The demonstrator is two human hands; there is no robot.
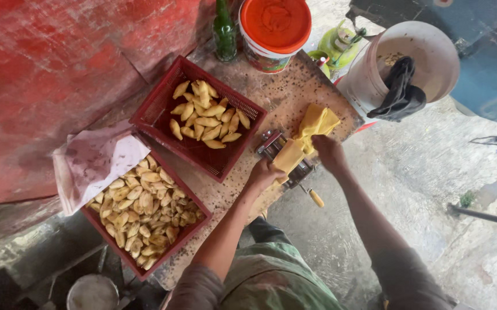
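Observation:
A metal dough roller machine [273, 143] with a yellow-tipped crank handle [315, 198] is clamped at the edge of a speckled wooden table [283, 86]. A yellow sheet of dough [308, 133] runs through it. My left hand [264, 174] holds the lower end of the sheet below the rollers. My right hand [329, 152] grips the folded upper part of the sheet beside the machine.
Two red crates hold folded yellow pastries: one [162, 109] at the table's middle, one [116, 252] at the left under a pinkish cloth [96, 161]. An orange-lidded bucket [275, 26], a green bottle [224, 31] and a white bucket [415, 63] with a dark rag stand beyond.

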